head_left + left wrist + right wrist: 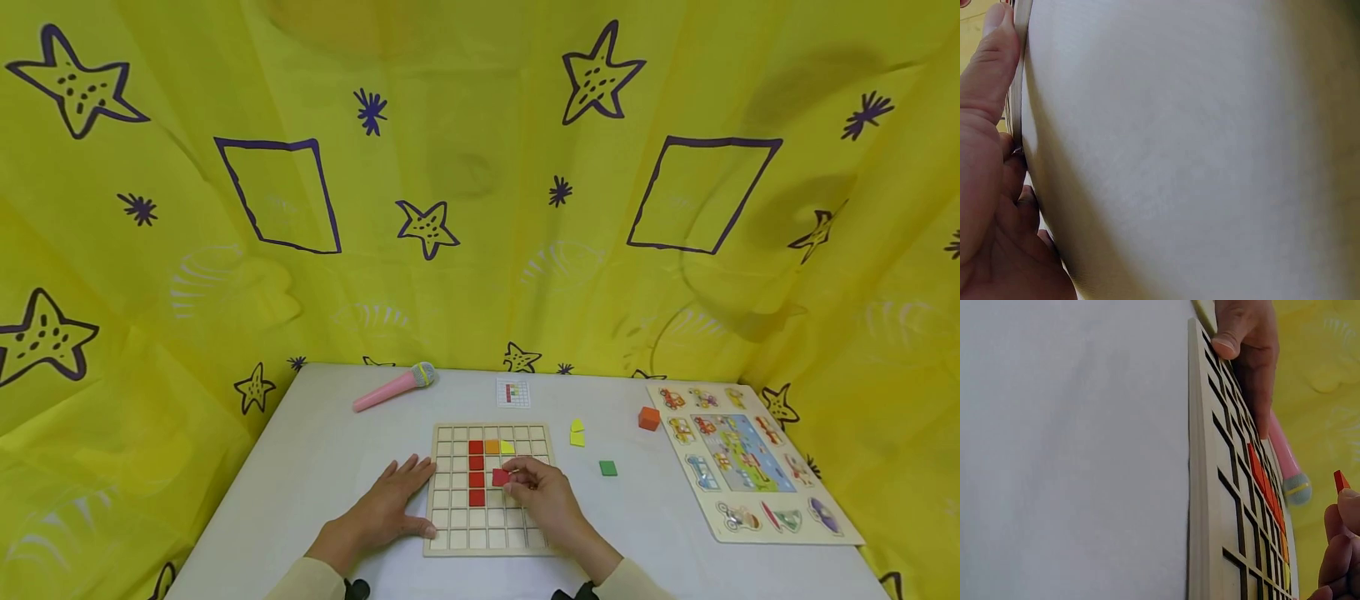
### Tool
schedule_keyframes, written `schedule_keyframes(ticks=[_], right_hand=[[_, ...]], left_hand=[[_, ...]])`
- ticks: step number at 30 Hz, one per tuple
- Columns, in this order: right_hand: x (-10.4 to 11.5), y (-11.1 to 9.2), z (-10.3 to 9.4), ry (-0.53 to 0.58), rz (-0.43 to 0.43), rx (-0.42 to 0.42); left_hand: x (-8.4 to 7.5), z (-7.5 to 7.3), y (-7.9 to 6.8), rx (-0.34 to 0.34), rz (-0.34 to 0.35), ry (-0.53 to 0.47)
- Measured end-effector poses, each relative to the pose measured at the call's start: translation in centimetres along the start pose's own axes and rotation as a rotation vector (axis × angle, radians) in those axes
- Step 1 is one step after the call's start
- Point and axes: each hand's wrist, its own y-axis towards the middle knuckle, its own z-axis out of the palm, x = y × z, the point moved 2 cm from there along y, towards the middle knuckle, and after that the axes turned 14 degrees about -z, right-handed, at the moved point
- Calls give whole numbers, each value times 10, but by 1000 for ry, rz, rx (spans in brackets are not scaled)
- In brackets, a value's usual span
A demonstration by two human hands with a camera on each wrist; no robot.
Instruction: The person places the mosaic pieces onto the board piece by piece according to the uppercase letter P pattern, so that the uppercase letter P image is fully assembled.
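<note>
A wooden grid board point(517, 539) lies on the table. Several red tiles point(476, 480) form a column in it, with an orange tile point(492, 447) and a yellow tile point(507, 447) beside the top one. My right hand point(546, 502) pinches a red square tile point(500, 477) between thumb and fingertips over the board; the right wrist view shows this tile point(1340, 481) raised above the grid. My left hand point(386, 510) rests at the board's left edge, fingers extended and thumb touching the rim. Part of the grid is hidden beneath my right hand.
A pink toy microphone point(390, 390) and a small pattern card point(513, 393) lie behind the board. To the right are yellow pieces point(577, 435), a green tile point(607, 468), a red-orange cube point(648, 418) and a picture puzzle board point(697, 492). Yellow curtains surround the table.
</note>
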Motion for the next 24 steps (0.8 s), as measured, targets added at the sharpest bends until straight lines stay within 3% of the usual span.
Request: schedule_keyframes(ticks=[15,24], right_hand=[[-7,-11,28,-108,-48,154],[-6,-14,33,-299,-164,195]], left_hand=[[1,1,1,-5,1,4],[1,1,1,-10,6,11]])
